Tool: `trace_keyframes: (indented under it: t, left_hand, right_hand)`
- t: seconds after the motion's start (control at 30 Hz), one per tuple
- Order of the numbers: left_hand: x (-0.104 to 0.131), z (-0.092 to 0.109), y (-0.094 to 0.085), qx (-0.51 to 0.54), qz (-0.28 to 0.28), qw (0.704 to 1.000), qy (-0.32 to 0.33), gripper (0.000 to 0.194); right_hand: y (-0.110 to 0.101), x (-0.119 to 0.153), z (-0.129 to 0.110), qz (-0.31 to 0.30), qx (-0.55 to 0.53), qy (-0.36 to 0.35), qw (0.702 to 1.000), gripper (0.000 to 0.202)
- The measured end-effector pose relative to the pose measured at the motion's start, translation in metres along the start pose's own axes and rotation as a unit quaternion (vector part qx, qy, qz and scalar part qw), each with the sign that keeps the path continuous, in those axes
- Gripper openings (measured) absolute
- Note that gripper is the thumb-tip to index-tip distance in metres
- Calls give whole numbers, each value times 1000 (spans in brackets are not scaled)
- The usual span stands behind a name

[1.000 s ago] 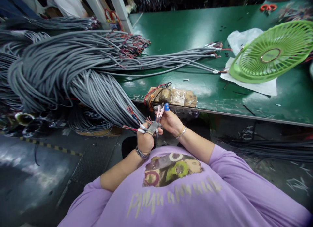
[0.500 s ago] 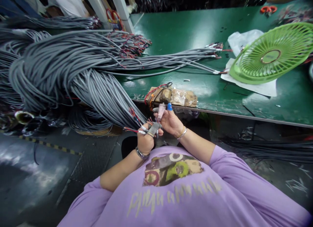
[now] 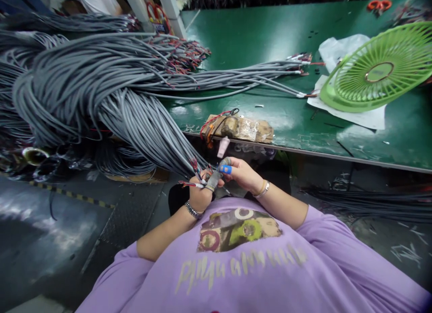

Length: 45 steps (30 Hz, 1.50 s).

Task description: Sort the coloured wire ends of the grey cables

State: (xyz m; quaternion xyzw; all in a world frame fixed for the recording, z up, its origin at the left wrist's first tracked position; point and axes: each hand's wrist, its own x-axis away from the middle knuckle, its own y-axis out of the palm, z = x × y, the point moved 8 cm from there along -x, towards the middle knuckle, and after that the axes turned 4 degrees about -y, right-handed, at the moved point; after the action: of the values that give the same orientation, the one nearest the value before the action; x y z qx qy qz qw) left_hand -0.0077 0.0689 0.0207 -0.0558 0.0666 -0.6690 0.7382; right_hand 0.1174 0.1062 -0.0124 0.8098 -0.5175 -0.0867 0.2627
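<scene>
My left hand [image 3: 200,198] is closed around the stripped ends of grey cables [image 3: 178,153], its thumb wrapped in grey tape. Thin coloured wires [image 3: 191,184] and white sleeves poke out past its fingers. Right beside it, my right hand [image 3: 245,175] pinches at the fine wires by the left thumb; one fingertip wears a blue cover [image 3: 225,169], another a grey wrap. Exactly which wires it grips is too small to see. Just beyond the hands, a pale pink tapered piece [image 3: 223,147] sticks out at the table edge, apart from my fingers.
A thick heap of grey cables [image 3: 74,83] covers the left side. On the green table [image 3: 236,29] lie a wooden block with tape and wires [image 3: 249,129], a green fan [image 3: 378,72], a plastic bag [image 3: 340,50] and orange-handled scissors [image 3: 379,6]. Dark cables [image 3: 367,200] lie below right.
My right hand has left the pink piece, drawn back toward me and turned, and its fingertips have closed by the left thumb. My left hand keeps its hold on the cables.
</scene>
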Motion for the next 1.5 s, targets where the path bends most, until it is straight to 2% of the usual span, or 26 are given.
trace_keyframes:
  t: [0.17, 0.37, 0.57, 0.67, 0.77, 0.87, 0.93, 0.97, 1.07, 1.13, 1.27, 1.4, 1.5]
  left_hand:
    - [1, -3, 2, 1, -7, 1000, -4, 24]
    - [-3, -18, -2, 88, 27, 995, -44, 34]
    - [-5, -16, 5, 114, -42, 990, -66, 31]
    - [-5, -16, 3, 113, -33, 991, -71, 30]
    - [-7, -20, -3, 130, 24, 987, -86, 29]
    - [-9, -19, -7, 155, 61, 983, -74, 29]
    - [-10, -18, -8, 175, 69, 979, -73, 29]
    - [-10, -18, -7, 183, 69, 977, -82, 28]
    - [-7, -21, -6, 180, 65, 976, -108, 29]
    - [-6, -22, -6, 165, 57, 979, -105, 30]
    - [-3, -20, -4, 121, 32, 989, -78, 28]
    - [0, -15, -3, 71, 12, 996, -61, 25]
    - [1, -11, -2, 42, 5, 998, -50, 23]
  right_hand:
    - [1, 0, -1, 19, 13, -25, 999, 34]
    - [4, 0, 3, 10, -45, -10, 999, 36]
    - [5, 1, 1, 23, -37, -23, 999, 39]
    - [4, 2, 0, 33, -8, -28, 999, 38]
    - [6, 7, -17, 21, 73, -90, 993, 35]
    - [19, 19, -40, -40, 203, -190, 960, 30]
    - [26, 24, -44, -79, 243, -215, 943, 31]
    - [25, 24, -43, -72, 235, -208, 947, 35]
    - [2, 15, -31, 46, 160, -144, 975, 50]
    - [-6, 9, -18, 87, 120, -82, 986, 52]
    - [5, 4, -5, 41, 99, -6, 994, 46]
    - [10, 7, -6, 39, 100, -11, 994, 32]
    - [7, 2, -4, 38, 131, -42, 990, 19]
